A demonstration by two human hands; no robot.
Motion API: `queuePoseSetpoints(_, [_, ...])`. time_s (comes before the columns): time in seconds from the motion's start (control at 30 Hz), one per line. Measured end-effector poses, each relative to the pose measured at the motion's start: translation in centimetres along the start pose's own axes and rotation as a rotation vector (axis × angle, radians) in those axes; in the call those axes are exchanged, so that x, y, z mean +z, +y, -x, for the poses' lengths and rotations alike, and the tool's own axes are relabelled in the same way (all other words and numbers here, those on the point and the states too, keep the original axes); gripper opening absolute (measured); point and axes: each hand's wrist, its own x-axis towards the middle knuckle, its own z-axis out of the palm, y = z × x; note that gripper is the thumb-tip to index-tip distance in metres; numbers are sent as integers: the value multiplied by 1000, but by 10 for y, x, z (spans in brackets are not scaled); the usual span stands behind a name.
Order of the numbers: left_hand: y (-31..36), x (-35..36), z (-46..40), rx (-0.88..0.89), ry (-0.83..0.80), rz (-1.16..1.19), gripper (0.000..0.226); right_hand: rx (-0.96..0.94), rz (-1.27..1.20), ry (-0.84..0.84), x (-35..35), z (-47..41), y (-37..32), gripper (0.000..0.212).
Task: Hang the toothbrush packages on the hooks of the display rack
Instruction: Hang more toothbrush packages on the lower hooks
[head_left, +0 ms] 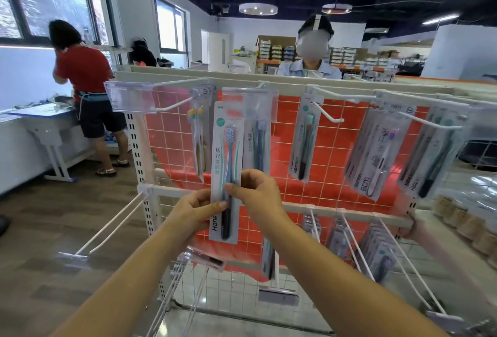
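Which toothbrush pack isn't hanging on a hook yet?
The white pack with the blue toothbrush, held upright by the left hand and right hand; the other packs hang from the rack's hooks.

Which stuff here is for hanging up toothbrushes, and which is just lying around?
For the job:
- blue toothbrush in a white card package, held by left hand and right hand
- white wire hooks
- orange-backed wire grid rack

Just around:
- blue-topped white table
- stacked boxes on far shelves
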Motion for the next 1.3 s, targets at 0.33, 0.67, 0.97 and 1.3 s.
queuePoseSetpoints(0.33, [-21, -30, -7, 137, 121, -753, 7, -83, -30, 58, -15, -13, -4, 15])
queuePoseSetpoints(0.67, [-25, -37, -2, 258, 98, -1275, 14, -37, -135, 119, -19, -22, 2, 14])
queuePoseSetpoints(0.97, [-30, -47, -2, 253, 95, -1265, 13, 37, -214, 177, -24, -29, 12, 15])
queuePoseSetpoints(1.3, [-25, -52, 1, 225, 89, -1277, 28, 94, -241, 236, -31, -31, 20, 13])
